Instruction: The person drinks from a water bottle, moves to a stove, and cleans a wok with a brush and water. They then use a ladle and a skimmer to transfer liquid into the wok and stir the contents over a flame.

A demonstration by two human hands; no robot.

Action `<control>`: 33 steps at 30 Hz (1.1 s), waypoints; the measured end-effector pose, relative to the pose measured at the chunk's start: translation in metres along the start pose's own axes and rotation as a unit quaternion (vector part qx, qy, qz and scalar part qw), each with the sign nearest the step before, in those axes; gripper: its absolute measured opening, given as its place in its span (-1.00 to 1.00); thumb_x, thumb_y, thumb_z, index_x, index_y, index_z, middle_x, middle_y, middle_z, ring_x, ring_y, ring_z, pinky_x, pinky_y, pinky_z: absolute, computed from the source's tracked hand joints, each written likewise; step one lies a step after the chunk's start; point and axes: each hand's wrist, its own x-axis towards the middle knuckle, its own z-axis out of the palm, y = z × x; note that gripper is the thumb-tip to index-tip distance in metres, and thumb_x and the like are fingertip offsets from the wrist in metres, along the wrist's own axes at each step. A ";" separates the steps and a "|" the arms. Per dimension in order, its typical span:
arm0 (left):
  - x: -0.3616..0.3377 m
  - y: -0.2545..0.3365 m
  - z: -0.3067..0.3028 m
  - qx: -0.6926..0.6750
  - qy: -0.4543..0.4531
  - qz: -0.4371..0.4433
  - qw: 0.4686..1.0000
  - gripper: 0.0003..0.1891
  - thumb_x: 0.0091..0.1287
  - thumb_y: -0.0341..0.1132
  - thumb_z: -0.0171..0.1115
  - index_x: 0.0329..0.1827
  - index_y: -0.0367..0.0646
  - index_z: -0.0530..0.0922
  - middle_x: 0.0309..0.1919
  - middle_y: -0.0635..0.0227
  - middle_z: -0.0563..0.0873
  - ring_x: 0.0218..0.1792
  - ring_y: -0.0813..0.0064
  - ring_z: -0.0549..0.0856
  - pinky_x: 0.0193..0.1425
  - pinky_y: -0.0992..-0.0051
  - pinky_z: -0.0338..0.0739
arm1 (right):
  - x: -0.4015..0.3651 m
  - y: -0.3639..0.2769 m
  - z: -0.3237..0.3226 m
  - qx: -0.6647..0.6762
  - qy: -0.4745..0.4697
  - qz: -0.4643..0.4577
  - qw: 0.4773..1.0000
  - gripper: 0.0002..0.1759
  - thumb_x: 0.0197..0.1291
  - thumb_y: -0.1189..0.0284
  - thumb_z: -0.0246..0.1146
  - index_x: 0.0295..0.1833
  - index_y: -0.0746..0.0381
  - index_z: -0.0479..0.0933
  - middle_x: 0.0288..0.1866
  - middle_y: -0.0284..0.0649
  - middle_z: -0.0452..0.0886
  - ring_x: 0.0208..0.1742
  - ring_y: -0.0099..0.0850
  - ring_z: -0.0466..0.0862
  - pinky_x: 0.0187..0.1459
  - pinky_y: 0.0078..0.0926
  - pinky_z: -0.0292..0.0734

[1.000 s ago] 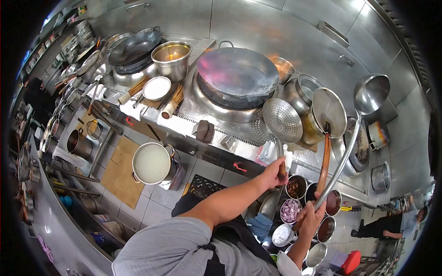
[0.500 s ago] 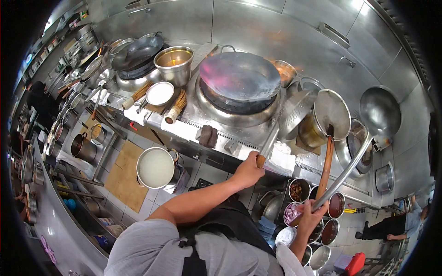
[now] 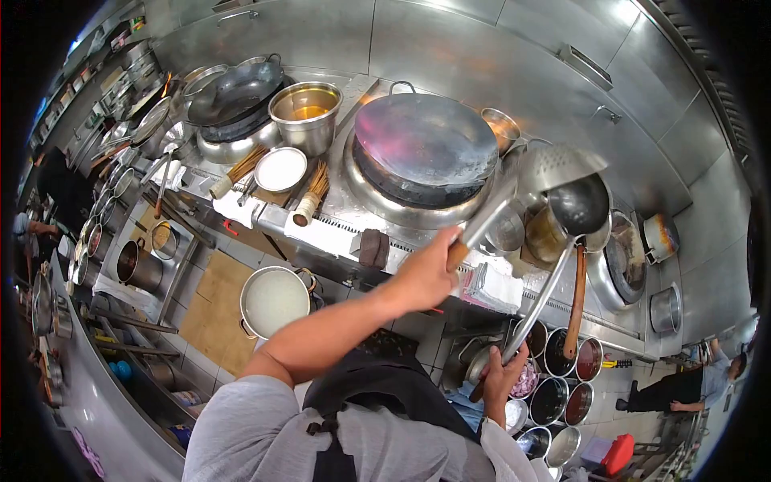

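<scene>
My left hand [image 3: 430, 273] is closed round the wooden handle end of a perforated skimmer [image 3: 562, 167], whose blurred head is raised to the right of the big wok [image 3: 426, 149]. In my right hand [image 3: 504, 377] is the long metal handle of a wok ladle [image 3: 580, 207]. Its dark round bowl overlaps the metal pot [image 3: 546, 237] below, and the skimmer head appears just above the bowl. A strainer's wooden handle [image 3: 579, 301] slopes down from that pot, beside the ladle. A folded white cloth [image 3: 495, 287] lies on the counter edge near my left hand.
A pot of whitish liquid [image 3: 275, 301] stands low at the left. Brushes [image 3: 312, 193], a white bowl [image 3: 281, 169] and a pot of yellowish liquid [image 3: 305, 112] are on the counter. Several seasoning containers [image 3: 577, 402] stand at lower right. A person [image 3: 691, 390] is at the far right.
The skimmer has been lifted up and right from beside the pot. The ladle's bowl has swung left from the far right to over the pot, and my right hand has shifted left.
</scene>
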 end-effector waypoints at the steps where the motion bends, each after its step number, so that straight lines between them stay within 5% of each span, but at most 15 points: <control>1: 0.013 0.000 -0.014 0.017 0.000 0.002 1.000 -0.29 0.15 -0.46 0.24 0.40 -0.19 0.18 -0.06 -0.04 0.61 -0.12 0.14 0.68 -0.03 0.30 0.55 | -0.003 -0.004 -0.001 0.054 -0.009 0.012 0.998 -0.36 0.19 0.54 0.27 0.35 0.24 0.17 -0.36 -0.23 0.47 -0.64 -0.53 0.43 -0.58 -0.58 0.44; 2: 0.030 0.002 -0.033 0.034 0.002 0.004 0.999 -0.30 0.14 -0.45 0.25 0.39 -0.20 0.20 -0.05 -0.03 0.61 -0.11 0.14 0.68 -0.02 0.31 0.55 | -0.006 -0.005 -0.001 0.108 -0.020 0.022 0.994 -0.36 0.19 0.54 0.25 0.35 0.24 0.17 -0.37 -0.25 0.46 -0.68 -0.55 0.40 -0.65 -0.60 0.40; 3: 0.046 0.006 -0.055 0.109 0.053 0.117 0.986 -0.34 0.15 -0.43 0.28 0.36 -0.18 0.26 -0.02 0.00 0.61 -0.08 0.19 0.68 0.00 0.33 0.55 | -0.009 -0.006 -0.003 0.161 -0.030 0.033 0.986 -0.37 0.19 0.54 0.23 0.35 0.23 0.16 -0.38 -0.26 0.45 -0.72 -0.58 0.36 -0.71 -0.62 0.36; 4: 0.064 0.015 -0.079 0.150 0.070 0.101 0.981 -0.39 0.14 -0.41 0.30 0.30 -0.16 0.34 -0.05 0.05 0.64 -0.02 0.20 0.67 0.07 0.37 0.54 | -0.011 -0.005 -0.008 0.196 -0.048 0.043 0.979 -0.42 0.21 0.53 0.16 0.34 0.15 0.21 -0.41 -0.31 0.40 -0.71 -0.56 0.37 -0.67 -0.56 0.41; 6: 0.115 0.035 -0.135 0.213 0.014 0.110 0.971 -0.45 0.13 -0.40 0.31 0.24 -0.15 0.41 -0.16 0.07 0.67 -0.18 0.21 0.71 -0.09 0.34 0.60 | -0.006 -0.005 -0.011 0.163 -0.065 0.065 0.982 -0.41 0.16 0.54 0.15 0.34 0.14 0.24 -0.47 -0.33 0.39 -0.71 -0.57 0.37 -0.66 -0.54 0.41; 9: 0.177 0.090 -0.189 0.286 -0.033 0.010 0.957 -0.51 0.05 -0.48 0.27 0.12 -0.23 0.46 -0.46 0.11 0.62 -0.58 0.30 0.62 -0.53 0.33 0.50 | 0.014 0.022 -0.037 0.063 -0.061 0.095 0.992 -0.44 0.13 0.59 0.11 0.31 0.19 0.33 -0.57 -0.43 0.35 -0.74 -0.63 0.32 -0.72 -0.65 0.32; 11: 0.212 0.109 -0.203 0.375 -0.075 -0.025 0.923 -0.55 -0.01 -0.53 0.24 0.03 -0.28 0.49 -0.56 0.15 0.58 -0.67 0.35 0.57 -0.66 0.33 0.42 | 0.009 -0.038 -0.023 0.036 -0.082 0.065 0.994 -0.50 0.18 0.60 0.11 0.27 0.21 0.36 -0.57 -0.43 0.38 -0.76 -0.66 0.31 -0.76 -0.69 0.25; 16: 0.286 0.109 -0.199 0.572 -0.183 -0.084 0.795 -0.85 -0.06 -0.55 0.26 -0.39 -0.39 0.56 -0.61 0.18 0.57 -0.64 0.37 0.58 -0.66 0.31 0.45 | 0.032 -0.058 0.001 -0.040 -0.147 0.065 0.986 -0.57 0.25 0.58 0.17 0.25 0.27 0.40 -0.48 -0.46 0.37 -0.60 -0.69 0.39 -0.56 -0.67 0.35; 19: 0.306 0.091 -0.185 0.541 -0.121 -0.104 0.826 -0.95 -0.05 -0.57 0.26 -0.55 -0.39 0.55 -0.63 0.17 0.58 -0.62 0.32 0.60 -0.64 0.30 0.51 | 0.069 -0.064 0.017 -0.174 -0.118 -0.056 0.976 -0.55 0.26 0.55 0.20 0.28 0.26 0.41 -0.33 -0.28 0.56 -0.35 -0.46 0.63 -0.28 -0.49 0.54; 21: 0.330 0.088 -0.188 0.544 -0.144 -0.099 0.820 -0.96 -0.02 -0.57 0.25 -0.50 -0.37 0.60 -0.61 0.17 0.60 -0.59 0.29 0.62 -0.61 0.29 0.55 | 0.099 -0.094 0.019 -0.295 -0.167 -0.158 0.928 -0.50 0.25 0.50 0.24 0.31 0.24 0.39 -0.05 -0.01 0.66 0.03 -0.10 0.67 0.04 -0.30 0.52; 23: 0.339 0.083 -0.183 0.557 -0.165 -0.096 0.808 -0.94 -0.01 -0.56 0.24 -0.45 -0.32 0.63 -0.54 0.17 0.64 -0.51 0.26 0.65 -0.49 0.23 0.55 | 0.130 -0.142 0.030 -0.382 -0.220 -0.075 0.894 -0.47 0.24 0.44 0.26 0.33 0.21 0.38 0.16 0.13 0.55 0.20 0.08 0.54 0.15 -0.20 0.47; 25: 0.340 0.100 -0.176 0.584 -0.172 -0.087 0.788 -0.89 0.01 -0.55 0.23 -0.39 -0.26 0.66 -0.39 0.16 0.72 -0.36 0.22 0.68 -0.28 0.11 0.52 | 0.177 -0.152 0.035 -0.411 -0.257 -0.316 0.815 -0.47 0.23 0.39 0.27 0.33 0.19 0.39 0.08 0.12 0.60 0.11 0.10 0.57 0.10 -0.17 0.50; 29: 0.347 0.098 -0.177 0.586 -0.203 -0.059 0.783 -0.82 0.00 -0.53 0.26 -0.30 -0.25 0.71 -0.32 0.13 0.75 -0.28 0.21 0.70 -0.17 0.11 0.52 | 0.244 -0.202 0.084 -0.506 -0.291 -0.283 0.761 -0.51 0.29 0.37 0.12 0.34 0.18 0.40 -0.08 0.12 0.66 -0.03 0.07 0.65 0.00 -0.02 0.52; 32: 0.343 0.100 -0.168 0.618 -0.181 -0.068 0.762 -0.80 -0.01 -0.53 0.26 -0.30 -0.26 0.71 -0.32 0.14 0.74 -0.26 0.21 0.70 -0.12 0.14 0.52 | 0.237 -0.207 0.154 -0.536 -0.303 -0.245 0.749 -0.52 0.22 0.42 0.13 0.29 0.19 0.42 -0.23 0.14 0.65 -0.13 0.06 0.66 -0.05 -0.10 0.56; 33: 0.342 0.100 -0.173 0.609 -0.173 -0.065 0.771 -0.80 -0.01 -0.54 0.26 -0.29 -0.26 0.71 -0.32 0.14 0.74 -0.25 0.21 0.70 -0.12 0.15 0.52 | 0.231 -0.199 0.180 -0.585 -0.375 -0.343 0.632 -0.51 0.20 0.44 0.10 0.29 0.16 0.42 -0.33 0.17 0.64 -0.18 0.08 0.67 -0.08 -0.05 0.56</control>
